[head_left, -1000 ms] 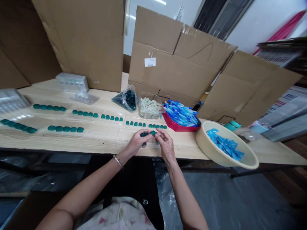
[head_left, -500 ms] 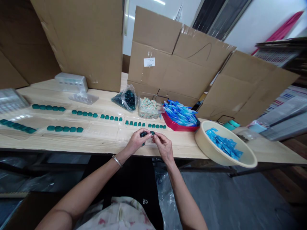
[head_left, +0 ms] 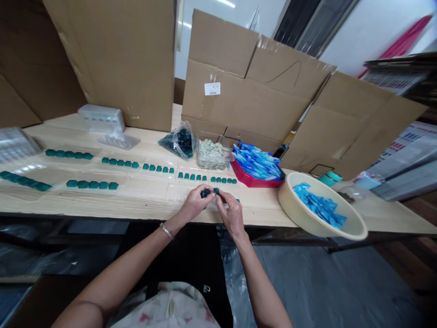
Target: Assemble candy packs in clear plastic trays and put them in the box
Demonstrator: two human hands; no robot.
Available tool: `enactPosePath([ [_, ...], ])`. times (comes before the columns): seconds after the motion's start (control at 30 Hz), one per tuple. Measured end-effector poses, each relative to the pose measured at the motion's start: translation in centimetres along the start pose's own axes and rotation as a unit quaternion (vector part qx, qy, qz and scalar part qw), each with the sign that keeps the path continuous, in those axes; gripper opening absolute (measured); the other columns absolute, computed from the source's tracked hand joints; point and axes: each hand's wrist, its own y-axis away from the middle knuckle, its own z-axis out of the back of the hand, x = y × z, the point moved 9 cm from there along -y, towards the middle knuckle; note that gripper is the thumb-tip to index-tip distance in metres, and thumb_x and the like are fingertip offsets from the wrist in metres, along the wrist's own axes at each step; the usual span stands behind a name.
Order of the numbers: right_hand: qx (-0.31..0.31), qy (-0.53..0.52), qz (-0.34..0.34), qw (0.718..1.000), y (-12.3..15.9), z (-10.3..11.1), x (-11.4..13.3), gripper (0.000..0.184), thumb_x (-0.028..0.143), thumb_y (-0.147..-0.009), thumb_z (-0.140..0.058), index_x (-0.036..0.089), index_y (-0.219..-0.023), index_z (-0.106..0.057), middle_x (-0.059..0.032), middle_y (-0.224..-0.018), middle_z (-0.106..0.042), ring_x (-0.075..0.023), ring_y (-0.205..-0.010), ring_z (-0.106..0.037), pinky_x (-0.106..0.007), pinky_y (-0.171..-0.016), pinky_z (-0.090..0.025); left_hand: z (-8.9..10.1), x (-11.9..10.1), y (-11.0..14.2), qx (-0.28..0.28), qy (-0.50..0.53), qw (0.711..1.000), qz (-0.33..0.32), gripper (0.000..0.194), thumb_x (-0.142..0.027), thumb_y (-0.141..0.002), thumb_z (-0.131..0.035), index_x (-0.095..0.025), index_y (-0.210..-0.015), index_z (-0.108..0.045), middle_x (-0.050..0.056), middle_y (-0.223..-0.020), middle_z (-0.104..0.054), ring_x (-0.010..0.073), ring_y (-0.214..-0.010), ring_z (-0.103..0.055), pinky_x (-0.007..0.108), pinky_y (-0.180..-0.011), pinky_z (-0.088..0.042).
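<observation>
Closer now, right hand (head_left: 232,215) pinches with left hand (head_left: 195,203) one small green piece (head_left: 205,193); fingers are narrow, and many green pieces (head_left: 90,185) already lie in rows on desk (head_left: 143,200).

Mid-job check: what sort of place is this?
Probably a small packing workshop: rows of teal pieces in clear plastic trays on a wooden workbench, cardboard cartons behind, and a basin of blue sachets.

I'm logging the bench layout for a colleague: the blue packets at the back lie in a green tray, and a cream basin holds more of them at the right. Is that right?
No: the tray is red, not green, as the head view shows. The blue packets do lie in it, and the cream basin holds more at the right.
</observation>
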Motion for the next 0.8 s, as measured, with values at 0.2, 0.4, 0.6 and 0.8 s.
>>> enactPosePath([
  [0.2, -0.046, 0.091, 0.033, 0.994, 0.1, 0.4, 0.4, 0.022, 0.018, -0.087, -0.045, 0.015, -0.095, -0.065, -0.0079, -0.082, -0.068, -0.0166, -0.071, -0.062, -0.030, -0.069, -0.050, 0.1, -0.7, -0.1, -0.028, -0.047, 0.998, -0.026, 0.012, -0.021, -0.073, -0.058, -0.016, -0.083, -0.062, 0.004, -0.083, -0.067, 0.0151, -0.081, -0.061, 0.026, -0.078, -0.046],
  [0.4, -0.057, 0.140, 0.070, 0.986, 0.5, 0.1, 1.2, 0.024, 0.018, -0.087, -0.043, 0.014, -0.099, -0.064, -0.0080, -0.078, -0.065, -0.0167, -0.071, -0.060, -0.031, -0.071, -0.049, 0.0, 0.0, -0.2, -0.024, -0.034, 0.999, -0.010, 0.019, -0.027, -0.073, -0.060, -0.017, -0.089, -0.063, 0.004, -0.089, -0.067, 0.0153, -0.083, -0.061, 0.027, -0.079, -0.046],
  [0.6, -0.018, 0.056, 0.011, 0.998, 0.6, 0.2, 0.4, 0.025, 0.022, -0.087, -0.045, 0.018, -0.102, -0.065, -0.0075, -0.079, -0.064, -0.0166, -0.071, -0.058, -0.032, -0.072, -0.049, 0.3, -1.0, 0.0, -0.042, -0.075, 0.993, -0.075, 0.012, -0.019, -0.073, -0.056, -0.019, -0.082, -0.064, 0.004, -0.084, -0.067, 0.0177, -0.082, -0.060, 0.031, -0.082, -0.045],
  [0.8, 0.082, -0.155, -0.033, 0.984, -0.3, 0.6, -0.6, 0.022, 0.027, -0.085, -0.054, 0.024, -0.103, -0.067, -0.0074, -0.110, -0.063, -0.0191, -0.102, -0.058, -0.035, -0.087, -0.049, -0.6, 1.3, 0.5, 0.057, 0.016, 0.996, 0.063, 0.025, -0.036, -0.074, -0.058, -0.017, -0.090, -0.062, -0.001, -0.068, -0.057, 0.0096, -0.051, -0.048, 0.021, -0.049, -0.041],
])
